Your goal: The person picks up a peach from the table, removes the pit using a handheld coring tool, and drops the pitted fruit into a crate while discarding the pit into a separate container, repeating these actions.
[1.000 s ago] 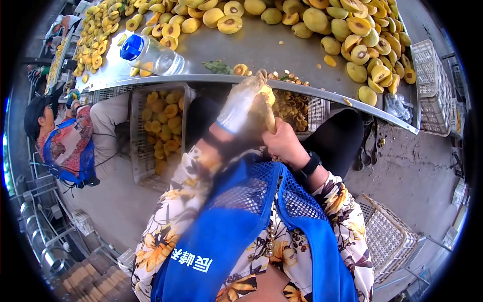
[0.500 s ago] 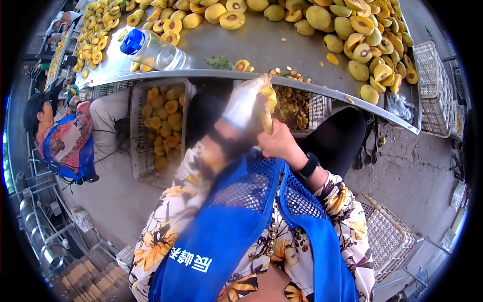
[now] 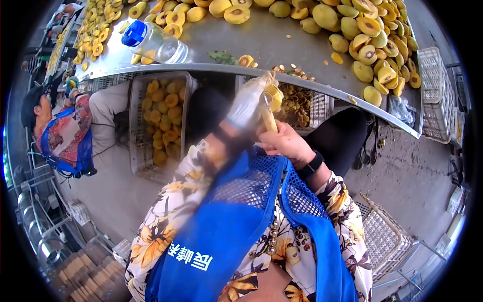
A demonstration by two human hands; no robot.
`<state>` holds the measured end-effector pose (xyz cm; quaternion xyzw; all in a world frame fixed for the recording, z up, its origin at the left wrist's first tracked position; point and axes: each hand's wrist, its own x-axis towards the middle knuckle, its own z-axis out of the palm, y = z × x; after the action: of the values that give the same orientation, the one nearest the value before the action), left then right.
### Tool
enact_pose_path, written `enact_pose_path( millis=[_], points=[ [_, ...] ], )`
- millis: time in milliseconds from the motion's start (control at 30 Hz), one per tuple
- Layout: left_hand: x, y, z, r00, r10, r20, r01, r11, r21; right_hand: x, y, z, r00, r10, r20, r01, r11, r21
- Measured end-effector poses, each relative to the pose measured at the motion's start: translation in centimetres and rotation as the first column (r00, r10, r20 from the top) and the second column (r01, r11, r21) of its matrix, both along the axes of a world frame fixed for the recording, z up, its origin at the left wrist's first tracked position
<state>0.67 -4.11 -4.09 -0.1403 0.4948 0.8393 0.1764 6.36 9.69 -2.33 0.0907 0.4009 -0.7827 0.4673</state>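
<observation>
My left hand, in a white glove, is closed around a yellow peach just below the table's front edge. My right hand is bare, with a dark watch on the wrist, and grips a pitting tool by its pale wooden handle. The tool's narrow metal end points up at the peach, and its tip is hidden there. Beneath both hands stands a crate holding many small brown-yellow pieces.
Halved peaches are heaped on the metal table. A blue-capped bottle lies near its edge. A crate of peaches stands at left; a person sits beyond. Stacked crates flank the table's right end.
My right hand has shifted slightly right and down, and more of the tool's shaft shows. More of the peach is visible in my left hand, which stays in nearly the same place.
</observation>
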Motion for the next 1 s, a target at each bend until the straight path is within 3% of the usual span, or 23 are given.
enact_pose_path(
  millis=[67,167,233,267,300,333,400,433,467,500,533,567,633,667,767,833,900,933,967,1000],
  points=[
    [0.0,0.0,-0.1,1.0,-0.006,0.001,0.006,0.999,0.036,-0.1,0.3,-0.4,1.0,0.011,0.001,-0.011,0.999,-0.052],
    [-0.2,0.4,1.8,0.931,0.104,0.35,-0.165,0.975,0.149,-0.2,0.6,-1.6,0.991,0.027,-0.131,-0.033,0.998,-0.044],
    [-0.5,-0.5,1.4,0.942,0.177,0.284,-0.245,0.943,0.226,-0.1,0.5,-1.7,0.947,0.02,-0.32,-0.034,0.999,-0.038],
    [-0.6,-1.0,1.4,0.943,0.22,0.25,-0.285,0.921,0.265,-0.1,0.5,-1.6,0.952,0.011,-0.307,-0.028,0.998,-0.053],
    [-0.6,-1.9,1.6,0.928,0.263,0.266,-0.327,0.914,0.24,-0.4,0.9,-1.3,0.938,0.058,-0.343,-0.045,0.998,0.046],
    [-0.4,-3.0,2.4,0.91,0.304,0.281,-0.368,0.905,0.213,-0.3,0.6,-1.8,0.864,0.12,-0.489,0.01,0.967,0.254],
    [0.0,-6.7,2.8,0.906,0.317,0.28,-0.375,0.907,0.189,-0.4,0.8,-1.9,0.671,0.339,-0.659,0.161,0.801,0.576],
    [-0.1,-9.8,1.5,0.885,0.408,0.223,-0.419,0.908,0.003,-0.3,1.2,-2.5,0.643,0.42,-0.64,0.157,0.746,0.647],
    [1.0,-11.7,2.3,0.894,0.449,-0.018,-0.419,0.819,-0.391,-0.4,1.6,-3.1,0.643,0.468,-0.607,0.145,0.703,0.696],
    [-0.1,-16.5,-0.7,0.959,0.263,-0.103,-0.208,0.41,-0.888,-0.5,1.9,-3.9,0.645,0.509,-0.57,0.137,0.657,0.741],
    [0.0,-16.6,2.7,0.997,0.064,-0.041,-0.038,-0.054,-0.998,-0.5,1.9,-5.1,0.586,0.566,-0.579,0.188,0.6,0.777],
    [-0.4,-17.5,3.1,0.99,-0.076,-0.115,-0.137,-0.415,-0.9,-0.6,1.8,-6.0,0.684,0.48,-0.549,0.128,0.662,0.739],
    [-2.6,-17.5,4.0,0.891,-0.258,-0.372,-0.44,-0.297,-0.847,-0.8,1.5,-7.2,0.847,0.317,-0.425,0.023,0.779,0.627],
    [-4.8,-17.3,3.8,0.876,-0.32,-0.361,-0.444,-0.241,-0.863,-1.0,1.0,-7.2,0.811,0.448,-0.377,-0.019,0.663,0.748],
    [-12.8,-12.9,3.7,0.801,-0.416,-0.43,-0.528,-0.154,-0.835,-1.3,0.7,-5.8,0.891,0.351,-0.288,-0.067,0.729,0.682],
    [-16.7,-9.0,5.3,0.872,-0.476,-0.115,-0.268,-0.267,-0.926,-0.6,1.0,-5.1,0.698,0.473,-0.538,0.164,0.626,0.762],
    [-21.3,-7.8,1.8,0.814,-0.579,-0.031,-0.225,-0.266,-0.937,-0.1,1.4,-3.9,0.72,0.487,-0.495,0.183,0.555,0.812],
    [-21.7,-6.3,1.6,0.806,-0.591,-0.013,-0.287,-0.372,-0.883,-0.1,1.5,-1.3,0.77,0.438,-0.465,0.153,0.58,0.8],
    [-22.4,-5.6,1.8,0.781,-0.581,0.23,-0.05,-0.425,-0.904,0.3,2.0,-2.0,0.768,0.384,-0.512,0.194,0.623,0.758],
    [-22.6,-4.6,1.6,0.835,-0.514,0.197,-0.043,-0.418,-0.907,0.3,2.4,-1.6,0.794,0.356,-0.493,0.188,0.627,0.756]
  ],
)
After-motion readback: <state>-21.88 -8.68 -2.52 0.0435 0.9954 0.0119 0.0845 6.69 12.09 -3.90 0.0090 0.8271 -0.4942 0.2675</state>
